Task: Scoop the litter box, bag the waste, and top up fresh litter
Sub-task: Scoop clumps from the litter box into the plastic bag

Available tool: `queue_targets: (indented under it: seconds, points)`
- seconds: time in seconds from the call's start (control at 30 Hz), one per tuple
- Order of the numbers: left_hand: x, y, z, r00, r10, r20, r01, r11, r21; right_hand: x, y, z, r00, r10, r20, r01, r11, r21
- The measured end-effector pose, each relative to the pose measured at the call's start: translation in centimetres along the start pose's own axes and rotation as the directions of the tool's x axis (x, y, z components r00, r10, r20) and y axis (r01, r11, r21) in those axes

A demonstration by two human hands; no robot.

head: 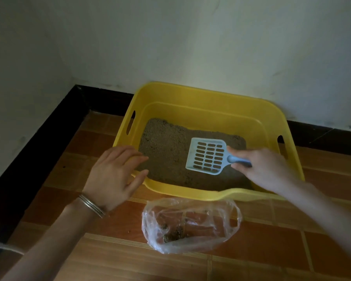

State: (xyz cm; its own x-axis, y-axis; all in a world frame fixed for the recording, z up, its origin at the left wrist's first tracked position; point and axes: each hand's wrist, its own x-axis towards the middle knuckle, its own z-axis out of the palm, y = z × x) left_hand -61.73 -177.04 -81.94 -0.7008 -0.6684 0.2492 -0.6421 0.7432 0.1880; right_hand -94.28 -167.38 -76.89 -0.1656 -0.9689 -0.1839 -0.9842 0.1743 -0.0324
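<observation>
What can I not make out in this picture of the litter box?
1. Head view: the handle end of the scoop is hidden inside the right hand.
2. Head view: part of the near rim of the litter box is covered by the right forearm.
3. Head view: whether the left hand touches the rim is unclear from above.
4. Head view: the bits in the plastic bag are too small and dim to identify.

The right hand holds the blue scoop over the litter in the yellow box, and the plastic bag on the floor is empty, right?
Not quite. The head view shows the plastic bag is not empty: a few dark clumps lie in it. The rest is right: the right hand holds the blue scoop over the litter in the yellow box.
</observation>
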Motion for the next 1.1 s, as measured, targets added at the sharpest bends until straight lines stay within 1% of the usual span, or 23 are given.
queue_targets:
  seconds: [0.1, 0.2, 0.27, 0.4, 0.5, 0.63, 0.73, 0.9, 0.97, 1.1]
  points:
    - [0.6, -1.5, 0.8, 0.996, 0.079, 0.033, -0.08, 0.996, 0.032, 2.4, 0.1, 1.0, 0.991, 0.033, 0.128, -0.032, 0.999, -0.011]
    - [1.0, -1.9, 1.2, 0.991, 0.129, -0.021, -0.13, 0.991, -0.026, 4.0, 0.3, 2.2, 0.966, 0.069, 0.25, -0.077, 0.997, 0.024]
    - [1.1, -1.9, 1.5, 0.987, 0.143, -0.072, -0.148, 0.986, -0.073, 4.7, 0.1, 3.0, 0.951, 0.069, 0.302, -0.086, 0.995, 0.046]
    - [1.2, -1.8, 2.0, 0.979, 0.145, -0.144, -0.164, 0.978, -0.13, 6.4, -0.8, 4.3, 0.946, 0.05, 0.32, -0.087, 0.991, 0.103]
    - [1.2, -1.7, 2.3, 0.973, 0.138, -0.186, -0.17, 0.971, -0.169, 8.0, -1.7, 4.7, 0.946, 0.015, 0.323, -0.053, 0.993, 0.109]
    - [1.2, -1.8, 2.5, 0.973, 0.139, -0.184, -0.177, 0.962, -0.209, 10.2, -3.4, 5.6, 0.933, -0.019, 0.358, -0.061, 0.976, 0.209]
    - [1.2, -1.9, 2.5, 0.976, 0.143, -0.166, -0.18, 0.954, -0.238, 11.7, -5.0, 6.5, 0.937, -0.037, 0.348, -0.069, 0.955, 0.288]
    - [1.3, -1.8, 2.3, 0.982, 0.136, -0.133, -0.169, 0.946, -0.276, 14.3, -7.5, 8.0, 0.963, -0.089, 0.255, -0.01, 0.933, 0.361]
    - [1.3, -1.8, 2.2, 0.982, 0.136, -0.127, -0.168, 0.944, -0.284, 14.7, -7.6, 8.6, 0.969, -0.094, 0.227, -0.006, 0.915, 0.404]
    - [1.2, -1.8, 2.2, 0.983, 0.128, -0.129, -0.162, 0.94, -0.301, 14.6, -6.9, 10.1, 0.986, -0.107, 0.126, 0.037, 0.886, 0.463]
